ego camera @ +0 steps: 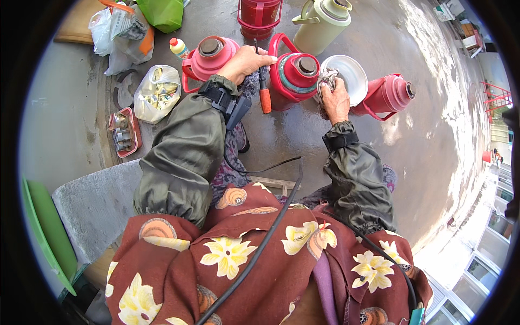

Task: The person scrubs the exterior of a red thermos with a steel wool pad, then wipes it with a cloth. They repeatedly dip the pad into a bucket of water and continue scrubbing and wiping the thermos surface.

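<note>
In the middle stands a red thermos flask (287, 73) with a dark stopper and a greenish ring below its neck. My left hand (248, 63) grips its handle side, fingertips at the raised handle. A thin tool with an orange grip (265, 100) and dark shaft crosses by these fingers; whether they hold it is unclear. Beneath that hand shows a dark, bristly or fuzzy patch (250, 84). My right hand (336, 100) holds a crumpled grey rag (327, 78) against the flask's right side. Just behind the rag, a pale metal basin (352, 79) is partly covered by it.
Around them are a pink thermos (211, 61), a tilted red thermos (384, 97), another red thermos (260, 18) and a pale green thermos (323, 28). Leftward are a yellow bottle (178, 48), a plastic bag of packets (157, 93) and a red tray (126, 133). A black cable (260, 248) crosses my lap.
</note>
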A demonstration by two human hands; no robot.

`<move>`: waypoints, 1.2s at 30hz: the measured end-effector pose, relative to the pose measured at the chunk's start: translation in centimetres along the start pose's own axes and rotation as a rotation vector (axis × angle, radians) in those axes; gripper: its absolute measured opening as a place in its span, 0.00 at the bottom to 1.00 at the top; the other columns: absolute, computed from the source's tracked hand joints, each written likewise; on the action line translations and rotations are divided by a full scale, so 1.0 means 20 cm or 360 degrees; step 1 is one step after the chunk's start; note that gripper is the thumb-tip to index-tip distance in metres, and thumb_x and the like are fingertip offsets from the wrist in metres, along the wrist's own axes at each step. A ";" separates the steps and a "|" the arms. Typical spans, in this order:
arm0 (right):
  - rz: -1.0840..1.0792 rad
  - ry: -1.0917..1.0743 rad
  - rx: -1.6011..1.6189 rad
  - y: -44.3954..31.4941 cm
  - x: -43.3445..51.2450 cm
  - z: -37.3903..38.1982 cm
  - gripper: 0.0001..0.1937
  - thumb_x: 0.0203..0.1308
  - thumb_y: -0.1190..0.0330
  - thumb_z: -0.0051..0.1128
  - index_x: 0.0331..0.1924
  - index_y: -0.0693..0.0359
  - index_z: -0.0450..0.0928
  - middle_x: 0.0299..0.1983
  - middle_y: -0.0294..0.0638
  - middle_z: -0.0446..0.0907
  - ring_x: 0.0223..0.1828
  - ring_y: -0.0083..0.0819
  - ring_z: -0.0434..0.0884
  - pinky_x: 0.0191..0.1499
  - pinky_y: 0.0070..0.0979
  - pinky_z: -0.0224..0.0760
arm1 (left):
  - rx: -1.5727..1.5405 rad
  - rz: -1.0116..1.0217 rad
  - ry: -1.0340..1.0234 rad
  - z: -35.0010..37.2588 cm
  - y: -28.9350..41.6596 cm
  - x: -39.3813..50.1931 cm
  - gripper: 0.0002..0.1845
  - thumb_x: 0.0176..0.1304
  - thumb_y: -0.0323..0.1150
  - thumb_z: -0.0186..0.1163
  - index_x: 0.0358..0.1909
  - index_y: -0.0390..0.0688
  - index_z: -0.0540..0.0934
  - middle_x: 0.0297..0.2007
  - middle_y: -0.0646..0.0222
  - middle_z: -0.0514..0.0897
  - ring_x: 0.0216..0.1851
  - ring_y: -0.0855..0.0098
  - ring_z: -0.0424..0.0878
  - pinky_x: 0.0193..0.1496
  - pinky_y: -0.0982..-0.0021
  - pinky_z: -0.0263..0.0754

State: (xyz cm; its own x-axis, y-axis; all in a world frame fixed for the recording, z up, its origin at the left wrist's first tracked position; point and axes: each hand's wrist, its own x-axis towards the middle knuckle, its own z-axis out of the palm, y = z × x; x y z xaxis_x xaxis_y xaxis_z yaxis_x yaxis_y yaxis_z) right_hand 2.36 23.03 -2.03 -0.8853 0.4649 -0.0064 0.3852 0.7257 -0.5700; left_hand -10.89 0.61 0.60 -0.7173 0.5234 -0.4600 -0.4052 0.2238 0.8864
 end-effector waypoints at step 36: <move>0.0170 -0.0905 0.0347 -0.03 -0.06 -0.03 0.12 0.60 0.63 0.53 0.38 0.63 0.77 0.26 0.42 0.79 0.27 0.28 0.77 0.32 0.25 0.70 | 0.0986 0.0087 0.0446 0.04 -0.14 0.15 0.20 0.47 0.38 0.58 0.33 0.29 0.81 0.33 0.42 0.81 0.38 0.49 0.82 0.44 0.60 0.75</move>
State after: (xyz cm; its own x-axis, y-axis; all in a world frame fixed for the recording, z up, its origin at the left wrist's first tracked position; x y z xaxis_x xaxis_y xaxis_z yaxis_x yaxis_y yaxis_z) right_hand 3.40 22.34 -1.10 -0.8680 0.1427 -0.4757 0.4707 0.5418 -0.6963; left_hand -11.54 2.21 -3.18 -0.8811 0.3333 -0.3355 -0.0246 0.6763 0.7362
